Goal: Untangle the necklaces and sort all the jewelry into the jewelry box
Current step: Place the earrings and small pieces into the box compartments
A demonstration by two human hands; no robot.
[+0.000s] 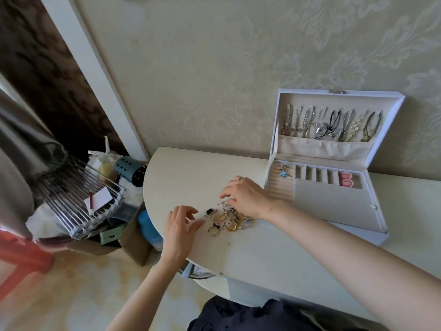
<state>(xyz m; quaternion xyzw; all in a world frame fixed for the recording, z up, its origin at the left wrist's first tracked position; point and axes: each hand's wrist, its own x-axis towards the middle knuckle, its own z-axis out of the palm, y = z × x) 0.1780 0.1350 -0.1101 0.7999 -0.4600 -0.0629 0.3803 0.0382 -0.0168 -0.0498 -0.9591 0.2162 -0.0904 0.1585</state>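
Note:
A small heap of jewelry (225, 218), gold hoops and pale stone pieces, lies on the cream table (262, 249). My right hand (248, 197) hovers over the heap's far side, its fingertips touching a clear piece. My left hand (179, 225) rests beside the heap on the left, fingers relaxed, holding nothing. The white jewelry box (372, 218) stands open at the right. Several necklaces (331, 126) hang inside its lid. A blue pendant (283, 172) and pink earrings (346, 180) lie in its tray.
The table has a rounded left edge and stands against a patterned wall. Left of it on the floor sit a cardboard box (136, 242), a metal wire rack (78, 199), a teal perforated holder (131, 170) and a red stool (21, 256). Dark cloth (250, 316) lies on my lap.

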